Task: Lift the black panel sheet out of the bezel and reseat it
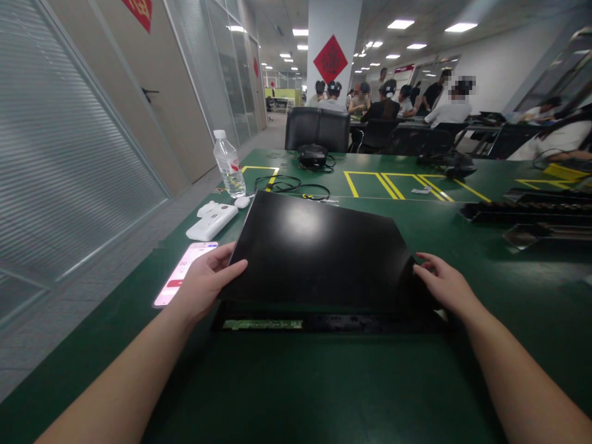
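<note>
A glossy black display panel (pixel 319 253) is tilted up above the green table, its near edge lower than its far edge. My left hand (pixel 208 277) grips its left edge, thumb on the top face and fingers at the side and beneath. At the right edge, my right hand (pixel 441 280) pinches the panel's corner between thumb and fingers. Below the near edge shows a dark strip with a green circuit board (pixel 263 324); whether it is joined to the panel I cannot tell.
A lit phone (pixel 178 277), a white device (pixel 213 222) and a water bottle (pixel 229 166) stand left on the green table (pixel 324 382). Black cable (pixel 296 185) and a headset (pixel 313 157) lie behind. Dark long parts (pixel 531 213) rest at right. People sit farther back.
</note>
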`<act>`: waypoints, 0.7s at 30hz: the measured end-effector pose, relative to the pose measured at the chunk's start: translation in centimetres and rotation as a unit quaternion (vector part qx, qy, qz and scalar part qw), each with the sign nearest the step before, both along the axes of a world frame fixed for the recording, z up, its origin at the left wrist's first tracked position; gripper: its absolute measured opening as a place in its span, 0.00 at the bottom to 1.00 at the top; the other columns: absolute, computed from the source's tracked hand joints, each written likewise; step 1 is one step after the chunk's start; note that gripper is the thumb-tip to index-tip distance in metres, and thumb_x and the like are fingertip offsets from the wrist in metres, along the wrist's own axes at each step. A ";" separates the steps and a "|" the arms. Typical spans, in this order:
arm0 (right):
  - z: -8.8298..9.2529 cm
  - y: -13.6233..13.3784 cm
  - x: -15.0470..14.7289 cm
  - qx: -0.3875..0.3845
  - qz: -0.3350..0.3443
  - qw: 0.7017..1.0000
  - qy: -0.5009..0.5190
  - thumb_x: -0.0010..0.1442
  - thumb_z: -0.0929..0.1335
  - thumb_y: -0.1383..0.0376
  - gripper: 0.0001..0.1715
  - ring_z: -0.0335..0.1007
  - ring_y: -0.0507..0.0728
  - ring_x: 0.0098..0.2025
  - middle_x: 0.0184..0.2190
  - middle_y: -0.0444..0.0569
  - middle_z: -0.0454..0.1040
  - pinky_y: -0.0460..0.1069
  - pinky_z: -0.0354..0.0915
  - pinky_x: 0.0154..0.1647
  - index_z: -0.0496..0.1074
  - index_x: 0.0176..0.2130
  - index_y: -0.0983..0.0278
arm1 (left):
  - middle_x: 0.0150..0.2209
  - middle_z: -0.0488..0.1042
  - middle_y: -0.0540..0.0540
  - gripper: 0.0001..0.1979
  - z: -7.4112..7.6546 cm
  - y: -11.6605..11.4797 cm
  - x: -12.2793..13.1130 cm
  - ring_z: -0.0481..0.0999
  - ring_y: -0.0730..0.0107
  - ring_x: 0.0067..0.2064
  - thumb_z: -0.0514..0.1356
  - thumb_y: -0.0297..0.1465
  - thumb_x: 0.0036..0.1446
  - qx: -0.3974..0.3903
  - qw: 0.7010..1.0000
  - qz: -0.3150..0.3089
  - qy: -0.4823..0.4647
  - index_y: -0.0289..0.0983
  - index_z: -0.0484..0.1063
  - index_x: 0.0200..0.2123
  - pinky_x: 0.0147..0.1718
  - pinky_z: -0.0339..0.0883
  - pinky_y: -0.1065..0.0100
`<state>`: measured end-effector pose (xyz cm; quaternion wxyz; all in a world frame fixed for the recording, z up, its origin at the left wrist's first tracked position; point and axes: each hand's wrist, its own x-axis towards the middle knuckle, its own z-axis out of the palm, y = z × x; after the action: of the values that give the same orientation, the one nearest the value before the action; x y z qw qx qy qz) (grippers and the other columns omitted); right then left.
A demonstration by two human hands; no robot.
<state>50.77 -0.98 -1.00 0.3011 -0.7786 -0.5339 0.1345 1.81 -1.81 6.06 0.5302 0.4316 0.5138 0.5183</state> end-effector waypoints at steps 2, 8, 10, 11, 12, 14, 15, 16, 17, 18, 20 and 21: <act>-0.1 0.1 0.1 0.012 -0.015 0.999 0.037 0.59 0.69 0.49 0.29 0.80 0.65 0.43 0.43 0.55 0.84 0.57 0.74 0.44 0.82 0.53 0.60 | 0.43 0.89 0.41 0.30 0.1 -0.1 0.0 0.86 0.40 0.53 0.85 0.35 0.33 0.015 1.000 0.001 -0.001 0.38 0.86 0.43 0.42 0.84 0.62; 0.5 0.1 -0.2 0.083 -0.041 0.987 0.129 0.55 0.72 0.49 0.21 0.76 0.70 0.60 0.53 0.56 0.83 0.62 0.68 0.64 0.82 0.42 0.58 | 0.46 0.88 0.41 0.33 -0.1 -0.2 -0.2 0.84 0.39 0.55 0.84 0.34 0.35 0.044 0.999 0.012 -0.009 0.39 0.85 0.48 0.44 0.85 0.60; 1.2 -0.3 -0.7 0.115 -0.024 0.971 0.207 0.54 0.73 0.50 0.24 0.77 0.69 0.59 0.52 0.55 0.84 0.62 0.69 0.63 0.82 0.46 0.58 | 0.46 0.88 0.42 0.31 -0.1 0.0 -0.5 0.85 0.39 0.53 0.83 0.33 0.37 0.055 0.998 0.022 -0.015 0.39 0.85 0.48 0.43 0.85 0.59; 1.6 -0.5 -0.9 0.126 -0.013 0.958 0.258 0.55 0.73 0.49 0.27 0.78 0.69 0.58 0.50 0.54 0.84 0.62 0.71 0.61 0.81 0.50 0.58 | 0.45 0.88 0.42 0.29 -0.1 0.0 -0.7 0.86 0.39 0.52 0.82 0.33 0.39 0.057 0.998 0.025 -0.018 0.40 0.85 0.49 0.42 0.85 0.59; 2.1 -0.8 -1.2 0.127 0.000 0.944 0.305 0.56 0.72 0.49 0.29 0.79 0.69 0.56 0.49 0.54 0.85 0.62 0.72 0.60 0.80 0.54 0.58 | 0.45 0.89 0.42 0.29 -0.1 0.1 -0.9 0.86 0.39 0.51 0.81 0.34 0.41 0.055 0.998 0.024 -0.021 0.39 0.85 0.49 0.42 0.85 0.58; 3.1 -1.5 -1.7 0.130 0.014 0.927 0.352 0.60 0.69 0.46 0.32 0.80 0.69 0.55 0.48 0.54 0.85 0.63 0.73 0.58 0.78 0.58 0.56 | 0.45 0.89 0.41 0.28 0.0 0.1 -1.2 0.87 0.39 0.50 0.79 0.36 0.44 0.047 0.998 0.010 -0.027 0.39 0.85 0.51 0.41 0.85 0.57; 3.5 -1.8 -1.9 0.129 0.023 0.923 0.362 0.63 0.65 0.43 0.34 0.80 0.70 0.55 0.47 0.54 0.85 0.64 0.74 0.57 0.78 0.60 0.55 | 0.45 0.88 0.41 0.28 0.1 0.1 -1.2 0.87 0.40 0.49 0.78 0.37 0.45 0.044 0.999 0.002 -0.030 0.39 0.85 0.52 0.41 0.85 0.56; 3.9 -2.1 -2.1 0.119 0.026 0.922 0.366 0.65 0.61 0.40 0.37 0.81 0.71 0.54 0.45 0.55 0.85 0.65 0.74 0.55 0.79 0.59 0.55 | 0.45 0.88 0.41 0.28 0.1 0.1 -1.2 0.87 0.40 0.49 0.78 0.37 0.46 0.043 0.999 -0.005 -0.033 0.39 0.85 0.53 0.42 0.85 0.55; 4.2 -2.3 -2.2 0.101 0.030 0.924 0.368 0.66 0.58 0.38 0.39 0.81 0.72 0.53 0.43 0.57 0.85 0.67 0.75 0.54 0.80 0.57 0.56 | 0.45 0.88 0.41 0.28 0.2 0.1 -1.2 0.87 0.40 0.49 0.78 0.37 0.46 0.041 0.999 -0.010 -0.034 0.38 0.85 0.53 0.42 0.84 0.55; 4.3 -2.4 -2.3 0.080 0.033 0.926 0.367 0.66 0.57 0.38 0.40 0.82 0.73 0.51 0.40 0.58 0.85 0.68 0.75 0.53 0.82 0.55 0.57 | 0.44 0.88 0.41 0.27 0.2 0.2 -1.1 0.87 0.41 0.48 0.78 0.36 0.46 0.037 0.999 -0.013 -0.036 0.38 0.85 0.51 0.42 0.84 0.56; 4.3 -2.5 -2.3 0.033 0.039 0.927 0.370 0.65 0.58 0.41 0.37 0.83 0.73 0.49 0.36 0.59 0.84 0.68 0.75 0.52 0.84 0.48 0.59 | 0.43 0.88 0.41 0.24 0.3 0.4 -1.0 0.87 0.41 0.48 0.77 0.34 0.44 0.024 0.999 -0.014 -0.036 0.37 0.86 0.47 0.40 0.83 0.59; 4.2 -2.5 -2.4 0.015 0.039 0.924 0.379 0.64 0.60 0.43 0.34 0.83 0.73 0.48 0.34 0.59 0.84 0.68 0.75 0.51 0.84 0.46 0.60 | 0.43 0.88 0.40 0.22 0.3 0.5 -1.0 0.86 0.42 0.49 0.76 0.34 0.43 0.017 0.999 -0.007 -0.038 0.37 0.86 0.44 0.38 0.82 0.62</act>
<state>48.41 -3.43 3.25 0.4876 -0.6432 -0.4116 0.4232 0.84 -1.30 6.31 0.5454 0.4243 0.4810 0.5396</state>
